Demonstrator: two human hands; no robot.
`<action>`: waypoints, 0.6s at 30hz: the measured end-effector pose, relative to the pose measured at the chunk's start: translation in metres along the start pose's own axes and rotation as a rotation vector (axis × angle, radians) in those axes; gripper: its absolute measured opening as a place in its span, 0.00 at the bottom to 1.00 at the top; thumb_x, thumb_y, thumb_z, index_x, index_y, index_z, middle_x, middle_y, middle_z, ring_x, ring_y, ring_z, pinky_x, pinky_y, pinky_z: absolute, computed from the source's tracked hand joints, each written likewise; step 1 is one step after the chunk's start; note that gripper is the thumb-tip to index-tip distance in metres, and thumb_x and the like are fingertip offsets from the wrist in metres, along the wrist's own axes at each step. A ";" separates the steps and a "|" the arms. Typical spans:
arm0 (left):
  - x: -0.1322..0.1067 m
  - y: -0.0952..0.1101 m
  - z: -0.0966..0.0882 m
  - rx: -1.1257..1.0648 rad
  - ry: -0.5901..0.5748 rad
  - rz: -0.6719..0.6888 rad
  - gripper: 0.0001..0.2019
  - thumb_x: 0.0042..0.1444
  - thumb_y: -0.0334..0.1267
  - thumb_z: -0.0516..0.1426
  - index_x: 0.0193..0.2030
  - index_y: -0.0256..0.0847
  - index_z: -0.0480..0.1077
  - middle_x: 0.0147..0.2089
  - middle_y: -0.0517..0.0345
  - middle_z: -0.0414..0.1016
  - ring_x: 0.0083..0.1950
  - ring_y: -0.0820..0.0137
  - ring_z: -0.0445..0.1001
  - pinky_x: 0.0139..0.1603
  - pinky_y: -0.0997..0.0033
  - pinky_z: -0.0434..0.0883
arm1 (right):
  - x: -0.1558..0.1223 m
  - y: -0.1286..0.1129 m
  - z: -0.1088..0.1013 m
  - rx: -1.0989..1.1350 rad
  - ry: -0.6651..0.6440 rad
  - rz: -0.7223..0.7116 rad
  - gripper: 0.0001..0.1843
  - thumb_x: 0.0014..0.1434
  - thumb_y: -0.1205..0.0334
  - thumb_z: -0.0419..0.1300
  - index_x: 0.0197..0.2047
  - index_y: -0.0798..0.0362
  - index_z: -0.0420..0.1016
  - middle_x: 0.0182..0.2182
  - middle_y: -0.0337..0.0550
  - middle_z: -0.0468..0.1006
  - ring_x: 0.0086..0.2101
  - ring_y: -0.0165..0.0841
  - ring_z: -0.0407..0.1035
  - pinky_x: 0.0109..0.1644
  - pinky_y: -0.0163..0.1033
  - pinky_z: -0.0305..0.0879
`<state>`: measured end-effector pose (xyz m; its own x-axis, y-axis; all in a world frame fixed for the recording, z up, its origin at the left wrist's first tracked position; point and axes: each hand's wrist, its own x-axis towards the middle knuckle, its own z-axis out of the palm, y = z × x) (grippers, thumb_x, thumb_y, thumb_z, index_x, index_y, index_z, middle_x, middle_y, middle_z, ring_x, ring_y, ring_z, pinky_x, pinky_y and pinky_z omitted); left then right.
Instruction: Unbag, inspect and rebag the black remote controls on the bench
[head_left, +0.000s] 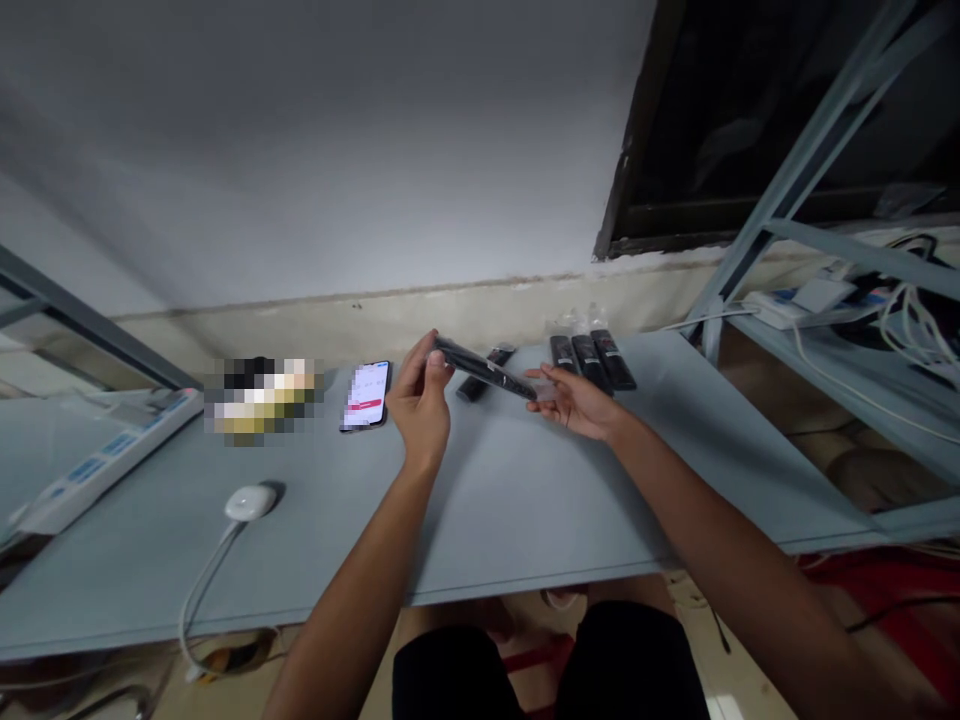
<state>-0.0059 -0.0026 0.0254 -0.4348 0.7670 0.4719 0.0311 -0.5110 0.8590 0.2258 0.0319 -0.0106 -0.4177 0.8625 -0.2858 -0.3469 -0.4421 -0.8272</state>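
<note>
Two hands: both raised over the grey table (525,500), meeting at about 12 o'clock from the person's lap, forearms reaching in from 6 o'clock.
Left hand (420,402): back of the hand toward the camera, wrist straight, fingers curled shut around the near-left end of the black remote (484,368), thumb pressed on top.
Right hand (576,402): palm turned up and inward, fingers half-spread, fingertips and thumb pinching the remote's far-right end; how firm the pinch is I can't tell.
Black remote: held clear of the table between the hands, slanting down from 10 o'clock to 4 o'clock; something clear and filmy shows at its right end.
Loose remote (481,378): flat on the table just behind the held one.
Three remotes (592,360): side by side at 1 o'clock of the right hand, in clear wrappers.
Phone (367,396): at 9 o'clock of the left hand, screen lit, a red band across it; text too small to read.
White puck (246,501): at 8 o'clock, with a white cable running off the table edge.
Power strip (112,452): far left, blue markings, unreadable.
Writing on the remotes: none legible.
</note>
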 end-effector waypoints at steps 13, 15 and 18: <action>0.007 0.005 0.001 -0.238 -0.058 -0.048 0.16 0.63 0.53 0.66 0.50 0.46 0.85 0.59 0.49 0.83 0.63 0.56 0.80 0.68 0.51 0.76 | 0.000 0.006 -0.014 0.140 -0.166 0.168 0.10 0.70 0.55 0.62 0.45 0.54 0.77 0.33 0.44 0.86 0.27 0.34 0.83 0.24 0.30 0.77; 0.009 0.008 -0.001 -0.245 -0.064 -0.059 0.17 0.62 0.54 0.67 0.52 0.47 0.84 0.62 0.48 0.82 0.65 0.55 0.79 0.68 0.51 0.76 | -0.002 0.006 -0.018 0.109 -0.227 0.152 0.11 0.66 0.55 0.67 0.45 0.54 0.77 0.32 0.43 0.85 0.27 0.36 0.83 0.23 0.31 0.77; 0.013 0.006 -0.005 -0.249 -0.022 -0.069 0.20 0.62 0.56 0.66 0.53 0.46 0.83 0.66 0.46 0.78 0.68 0.52 0.77 0.65 0.52 0.77 | -0.003 0.006 -0.022 0.059 -0.262 0.117 0.16 0.61 0.57 0.72 0.47 0.55 0.78 0.33 0.42 0.85 0.28 0.36 0.84 0.22 0.29 0.76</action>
<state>-0.0159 0.0024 0.0353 -0.4083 0.8103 0.4203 -0.2217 -0.5347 0.8155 0.2435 0.0322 -0.0259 -0.6577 0.7151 -0.2368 -0.3284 -0.5551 -0.7642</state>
